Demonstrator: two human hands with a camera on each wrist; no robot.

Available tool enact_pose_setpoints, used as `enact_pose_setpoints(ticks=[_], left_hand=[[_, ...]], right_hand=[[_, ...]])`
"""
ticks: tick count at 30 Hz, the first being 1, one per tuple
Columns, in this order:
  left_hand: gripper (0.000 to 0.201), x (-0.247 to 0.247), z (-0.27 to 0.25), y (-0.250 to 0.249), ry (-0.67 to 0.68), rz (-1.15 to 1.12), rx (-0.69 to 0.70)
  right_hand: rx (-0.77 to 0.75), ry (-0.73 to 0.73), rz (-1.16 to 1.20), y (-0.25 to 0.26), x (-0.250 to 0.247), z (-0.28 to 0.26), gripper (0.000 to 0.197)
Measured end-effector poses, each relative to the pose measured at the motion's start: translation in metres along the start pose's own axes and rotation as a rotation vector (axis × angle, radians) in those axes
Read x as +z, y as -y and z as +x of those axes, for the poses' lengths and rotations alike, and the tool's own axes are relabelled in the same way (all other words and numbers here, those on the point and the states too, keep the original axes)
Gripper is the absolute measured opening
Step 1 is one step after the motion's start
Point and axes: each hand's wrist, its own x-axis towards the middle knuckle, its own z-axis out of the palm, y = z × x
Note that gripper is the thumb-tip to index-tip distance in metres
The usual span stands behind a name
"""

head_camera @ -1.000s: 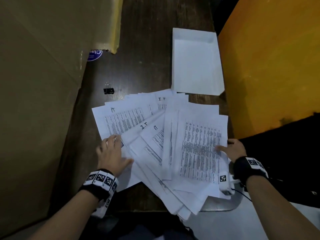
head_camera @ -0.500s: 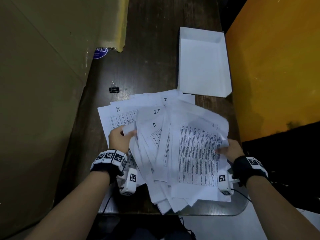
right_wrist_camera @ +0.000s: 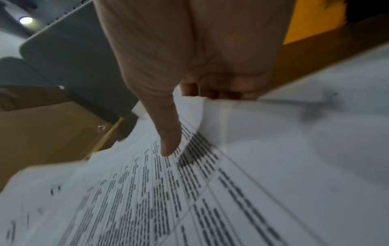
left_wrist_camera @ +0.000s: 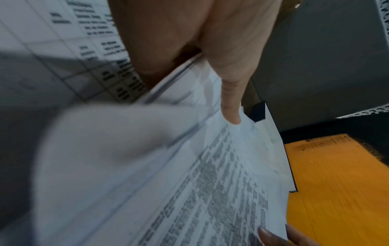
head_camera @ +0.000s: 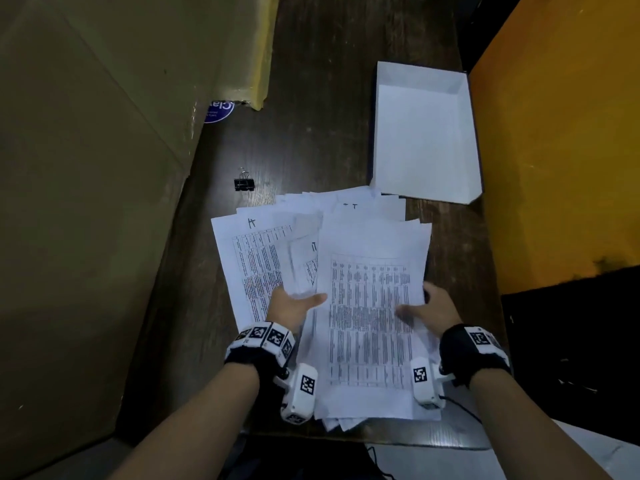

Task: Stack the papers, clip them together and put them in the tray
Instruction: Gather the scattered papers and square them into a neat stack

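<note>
Dark table (head_camera: 329, 98); both hands (head_camera: 294, 306) (head_camera: 438, 311) pinch papers (head_camera: 370, 306), fingers apparently hidden beneath.

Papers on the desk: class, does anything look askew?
Yes. The papers are fanned out crookedly, edges unaligned, some overhanging the desk's near edge. Both hands grip them; the clip lies unused.

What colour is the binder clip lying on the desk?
Black body with silvery wire handles; the binder clip shows best in the head view, lying on the dark wooden desk.
</note>
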Motion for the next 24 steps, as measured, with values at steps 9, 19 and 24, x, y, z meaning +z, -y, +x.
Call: enact_pose_setpoints(ticks=[9,19,24], left_hand=[[0.041,-0.044,0.023,-0.005,-0.138,0.205,0.304],[0.1,-0.074,0.04,-0.005,-0.434,0.074,0.162],[0.084,-0.057,0.044,-0.024,-0.242,0.112,0.164]], right_hand=[[-0.147,-0.136,-0.451,-0.001,0.022,0.018,0.057],[-0.057,-0.326,-0.277,0.016,0.04,0.047,0.086],[-0.068,-0.189,-0.212,0.02,0.049,0.054,0.068]])
